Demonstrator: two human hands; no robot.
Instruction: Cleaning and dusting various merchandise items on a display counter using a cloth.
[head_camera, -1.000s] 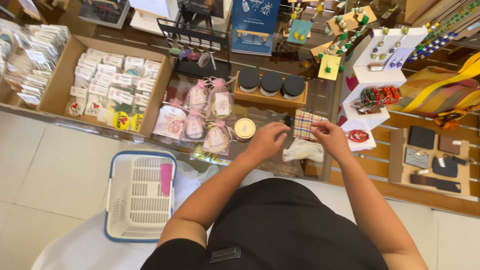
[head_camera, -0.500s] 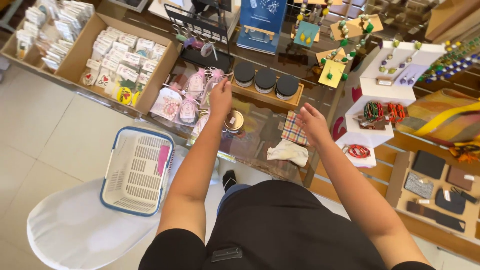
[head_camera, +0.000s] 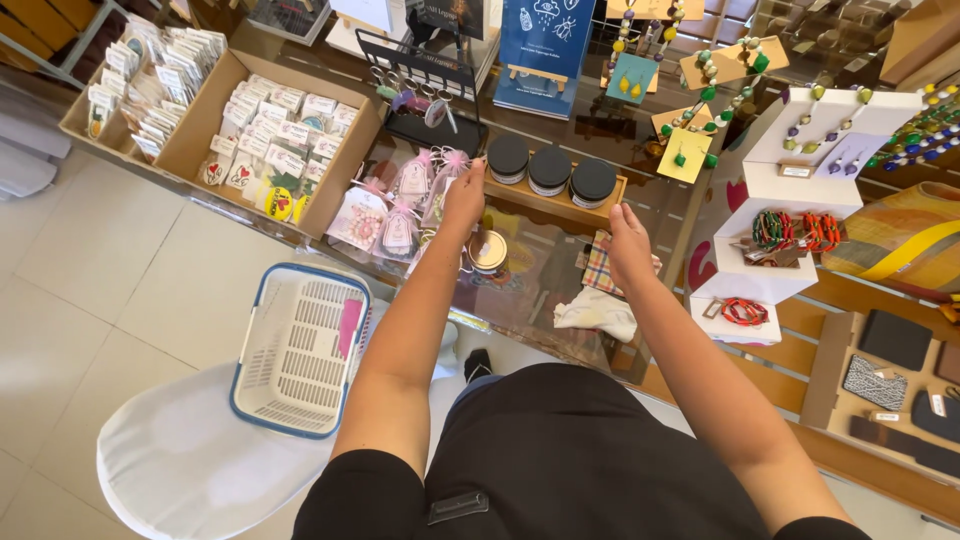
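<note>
I see bright, even daylight, glare across the glass counter (head_camera: 540, 290), soft shadows, sharp focus, wide-angle bending at the edges

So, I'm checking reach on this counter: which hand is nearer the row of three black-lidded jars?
Left. The left hand is just left of the black-lidded jars, almost at the nearest lid. The right hand is below the row, over the plaid cloth.

A single head-worn camera looks steeply down from above the person's own torso, facing forward over a glass display counter (head_camera: 520, 290). It sits close enough that both forearms fill the middle of the view, the left hand (head_camera: 465, 195) and right hand (head_camera: 628, 240) reaching out over the counter. At the lower left it takes in a white basket (head_camera: 300, 345) on a stool, and there is no second view.
</note>
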